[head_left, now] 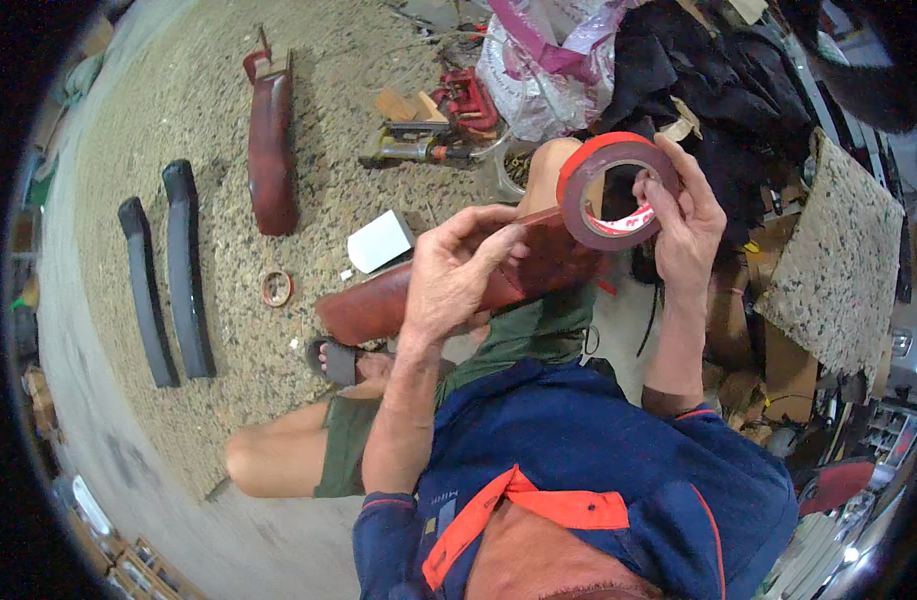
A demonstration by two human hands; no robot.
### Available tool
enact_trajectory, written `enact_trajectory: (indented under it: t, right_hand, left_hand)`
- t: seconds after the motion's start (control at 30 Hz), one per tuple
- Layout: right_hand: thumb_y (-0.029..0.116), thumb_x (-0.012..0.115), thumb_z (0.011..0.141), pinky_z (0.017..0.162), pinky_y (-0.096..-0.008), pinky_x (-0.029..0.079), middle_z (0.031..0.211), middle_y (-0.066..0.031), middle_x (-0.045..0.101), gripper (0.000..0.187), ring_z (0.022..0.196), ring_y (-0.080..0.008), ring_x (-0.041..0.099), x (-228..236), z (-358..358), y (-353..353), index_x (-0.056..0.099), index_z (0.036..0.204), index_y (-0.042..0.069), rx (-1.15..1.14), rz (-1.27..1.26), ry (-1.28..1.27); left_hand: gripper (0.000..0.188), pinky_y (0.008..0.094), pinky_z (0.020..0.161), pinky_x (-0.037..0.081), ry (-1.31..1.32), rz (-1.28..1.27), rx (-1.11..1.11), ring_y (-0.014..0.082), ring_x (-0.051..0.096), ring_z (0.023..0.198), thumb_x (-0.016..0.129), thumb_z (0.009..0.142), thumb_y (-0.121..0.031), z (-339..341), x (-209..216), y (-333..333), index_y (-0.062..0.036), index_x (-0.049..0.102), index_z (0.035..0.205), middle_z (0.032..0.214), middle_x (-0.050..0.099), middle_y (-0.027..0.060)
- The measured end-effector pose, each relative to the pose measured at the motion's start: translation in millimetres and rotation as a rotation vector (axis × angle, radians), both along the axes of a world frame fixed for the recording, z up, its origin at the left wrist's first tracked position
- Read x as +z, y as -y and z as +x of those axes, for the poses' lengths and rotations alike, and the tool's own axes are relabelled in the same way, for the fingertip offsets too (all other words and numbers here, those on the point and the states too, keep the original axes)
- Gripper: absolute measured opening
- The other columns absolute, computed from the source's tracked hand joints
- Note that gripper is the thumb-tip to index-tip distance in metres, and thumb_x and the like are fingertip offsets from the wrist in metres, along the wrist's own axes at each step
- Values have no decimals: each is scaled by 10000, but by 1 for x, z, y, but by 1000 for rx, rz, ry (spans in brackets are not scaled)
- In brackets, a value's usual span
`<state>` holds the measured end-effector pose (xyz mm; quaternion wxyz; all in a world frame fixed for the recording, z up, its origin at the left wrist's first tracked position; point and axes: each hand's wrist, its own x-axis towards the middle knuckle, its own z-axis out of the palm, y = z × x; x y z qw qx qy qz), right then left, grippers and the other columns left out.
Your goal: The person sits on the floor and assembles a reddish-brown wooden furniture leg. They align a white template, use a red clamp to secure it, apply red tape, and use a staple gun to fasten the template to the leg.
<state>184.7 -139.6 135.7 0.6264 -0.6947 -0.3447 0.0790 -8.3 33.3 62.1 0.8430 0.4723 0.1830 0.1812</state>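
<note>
A long red-brown leather-look padded piece lies slanted across my lap. My left hand rests over its upper edge, thumb and fingertips pinched together near the piece's right part; what they pinch, if anything, is too small to make out. On the right, my right hand holds up a roll of red-edged tape, with fingers through its core and the thumb side against the rim. The roll overlaps the right end of the padded piece, hiding part of it.
On the speckled mat lie a second red-brown padded piece, two black curved strips, a small tape roll and a white box. Farther off are a yellow-grey power tool, red clamps and a plastic bag.
</note>
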Motion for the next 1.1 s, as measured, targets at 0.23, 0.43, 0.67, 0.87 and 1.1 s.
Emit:
enact_trajectory:
  t: [0.23, 0.43, 0.67, 0.87, 1.1]
  right_hand:
    - [-149, 672, 885, 1056, -328, 485, 1308, -142, 589, 463, 1188, -212, 625, 11, -24, 10, 609, 1336, -69, 186, -70, 207]
    - [57, 804, 809, 812, -383, 520, 991, -133, 700, 372, 897, -264, 651, 19, -36, 19, 678, 1152, -13, 453, -98, 249]
    - [329, 880, 744, 712, -401, 480, 819, -106, 698, 421, 781, -272, 613, 26, -31, 24, 747, 957, -8, 524, -291, 451]
    - [276, 899, 700, 719, -413, 490, 781, -97, 687, 398, 748, -279, 611, 35, -31, 20, 755, 952, 4, 561, -368, 522]
    - [194, 938, 628, 697, -399, 475, 756, -64, 681, 363, 700, -268, 600, 53, -25, 20, 738, 888, 39, 397, -615, 815]
  left_hand:
    - [390, 326, 885, 614, 67, -428, -19, 199, 733, 1019, 647, 1077, -188, -3, 18, 33, 62, 624, 1375, 1186, 730, 149]
    - [339, 343, 946, 602, 75, -285, 146, 180, 713, 1054, 663, 1062, -138, -22, 11, 63, 60, 657, 1337, 1213, 723, 130]
    - [211, 365, 880, 613, 74, -503, 131, 189, 727, 978, 758, 972, -57, -37, -3, 86, 40, 690, 1147, 1094, 737, 116]
    - [142, 306, 781, 597, 2, -438, 110, 161, 719, 878, 737, 990, -53, -26, -15, 89, 22, 675, 1095, 1028, 737, 105]
    - [118, 293, 761, 564, -71, -335, 147, 138, 674, 830, 724, 1003, -67, -25, -5, 92, 17, 657, 1052, 994, 699, 81]
